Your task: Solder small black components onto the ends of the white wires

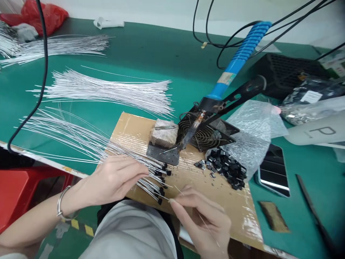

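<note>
My left hand (115,180) is closed over a bundle of thin white wires (81,138), with a wire end showing beyond its fingertips. Several wires in this bundle have small black connectors (162,192) on their near ends. To the right, thumb and forefinger of my right hand (202,217) are pinched together on a thin silvery wire (202,220), which runs back across the palm. The soldering iron (231,64), with a blue handle, rests tilted above both hands, its tip by a small dark metal plate (164,154).
Cardboard (215,201) lies under the work. Black connectors (226,167) are piled beside bubble wrap (250,133) and a phone (273,172). A round fan grille (201,133) sits behind the iron. More white wires (107,88) lie at the back; tweezers (312,205) lie right.
</note>
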### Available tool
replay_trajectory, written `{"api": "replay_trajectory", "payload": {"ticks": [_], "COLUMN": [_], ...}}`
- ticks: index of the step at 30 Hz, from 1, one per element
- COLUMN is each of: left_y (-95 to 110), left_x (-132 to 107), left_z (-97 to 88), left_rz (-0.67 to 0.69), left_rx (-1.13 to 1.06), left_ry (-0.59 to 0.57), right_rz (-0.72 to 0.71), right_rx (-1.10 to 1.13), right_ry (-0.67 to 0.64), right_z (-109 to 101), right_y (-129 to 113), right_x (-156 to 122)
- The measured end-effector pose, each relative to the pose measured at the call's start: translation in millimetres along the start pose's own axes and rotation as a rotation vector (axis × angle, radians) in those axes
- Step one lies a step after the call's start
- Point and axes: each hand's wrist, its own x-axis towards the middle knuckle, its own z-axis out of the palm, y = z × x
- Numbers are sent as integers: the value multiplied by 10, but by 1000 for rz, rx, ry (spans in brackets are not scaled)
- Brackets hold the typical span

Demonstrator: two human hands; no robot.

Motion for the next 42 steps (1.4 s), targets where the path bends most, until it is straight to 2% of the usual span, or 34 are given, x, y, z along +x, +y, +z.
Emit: {"api": "replay_trajectory", "payload": {"ticks": [6,10,15,18,21,24,29,31,32,35,36,37,38,39,42], "left_y": [147,195,171,146,128,121,89,27,-14,-115,-117,-96,-52,10,229], "left_x": [148,269,376,416,432,425,406,391,377,312,287,262,241,226,226], "left_z": [58,-1,-56,-52,-47,-41,-15,-36,-59,-151,-166,-162,-134,-81,176], "left_rz": [-37,-189,-424,-496,-509,-497,-469,-478,-487,-520,-526,-523,-492,-438,-228], "left_rx": [-40,-190,-502,-632,-667,-666,-610,-492,-405,-147,-96,-64,-51,-53,-91], "left_ry": [-70,-180,-340,-351,-342,-341,-393,-333,-246,184,299,356,356,300,30], "right_rz": [166,258,331,384,439,433,248,231,247,299,302,304,308,313,331], "right_rx": [72,144,232,307,370,352,182,174,178,190,191,188,185,180,158], "right_ry": [123,187,206,190,178,189,121,131,159,216,210,202,198,200,236], "right_z": [116,132,134,137,141,133,82,66,61,55,57,63,73,86,133], "right_y": [-6,-28,-36,-38,-35,-19,13,17,19,32,38,42,44,42,17], "right_x": [-21,-18,-25,-23,-28,-40,-36,-32,-32,-42,-48,-53,-56,-59,-59]}}
